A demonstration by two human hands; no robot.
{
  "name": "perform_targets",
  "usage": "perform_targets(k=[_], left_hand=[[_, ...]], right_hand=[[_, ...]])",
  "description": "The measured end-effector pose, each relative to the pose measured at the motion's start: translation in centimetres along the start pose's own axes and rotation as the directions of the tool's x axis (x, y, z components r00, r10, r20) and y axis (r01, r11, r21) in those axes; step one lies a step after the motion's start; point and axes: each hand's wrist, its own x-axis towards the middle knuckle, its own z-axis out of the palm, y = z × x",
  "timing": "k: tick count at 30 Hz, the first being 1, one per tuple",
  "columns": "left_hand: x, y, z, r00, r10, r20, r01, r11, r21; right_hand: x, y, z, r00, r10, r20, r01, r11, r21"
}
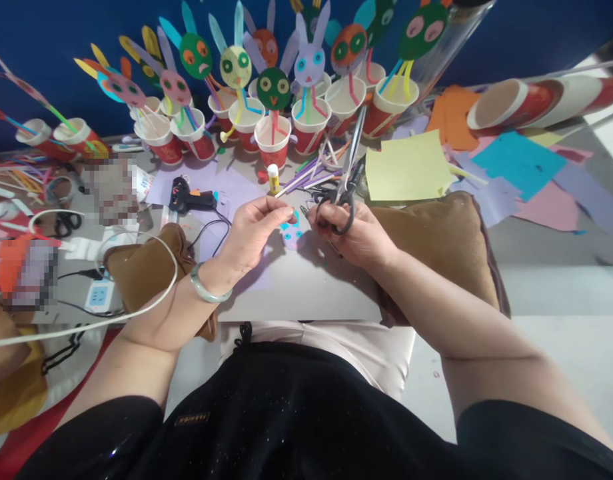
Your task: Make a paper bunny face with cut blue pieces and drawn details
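My right hand (359, 233) is closed around the black handles of a pair of scissors (350, 167), whose blades point up and away from me. By its fingertips is a small dark-and-light detail that I cannot make out. My left hand (254, 230), with a pale bangle at the wrist, is pinched closed just left of it. Whatever is between those fingers is too small to name. On the table between and below both hands lies a lilac paper face (293, 239) with blue eyes and blue pieces at its top.
Red-and-white paper cups (272, 143) with paper rabbit faces on straws line the back. A glue stick (273, 180) stands in front of them. A black glue gun (194, 199) lies left, a brown cushion (436, 247) right. Yellow paper (409, 165) overlaps other coloured sheets. A white cable (151, 307) crosses my left arm.
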Motion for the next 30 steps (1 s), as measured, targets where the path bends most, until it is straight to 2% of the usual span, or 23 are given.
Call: perform_targets(k=[6,12,19,26,30], left_hand=[[-0.28,-0.17,0.16,1.000,-0.017,0.016,0.015,0.992,0.129],[-0.45,-0.14,-0.04,0.996,-0.027,0.083,0.005,0.967,0.255],[-0.58,0.30,0.17,0.991,0.063,0.117,-0.107,0.903,0.417],[-0.61,0.37,0.07,0.985,0.094,0.146,-0.153,0.866,0.476],[-0.54,0.13,-0.01,0.984,0.099,0.145,-0.155,0.878,0.452]], right_hand=[[-0.28,0.71,0.20,0.998,-0.058,0.001,0.058,0.993,-0.100],[-0.34,0.81,0.35,0.995,-0.099,-0.004,0.097,0.978,-0.183],[-0.34,0.82,0.09,0.991,-0.133,0.016,0.133,0.959,-0.249],[-0.32,0.83,0.15,0.987,-0.159,0.035,0.162,0.941,-0.297],[-0.38,0.73,0.25,0.993,-0.115,0.038,0.121,0.946,-0.302]])
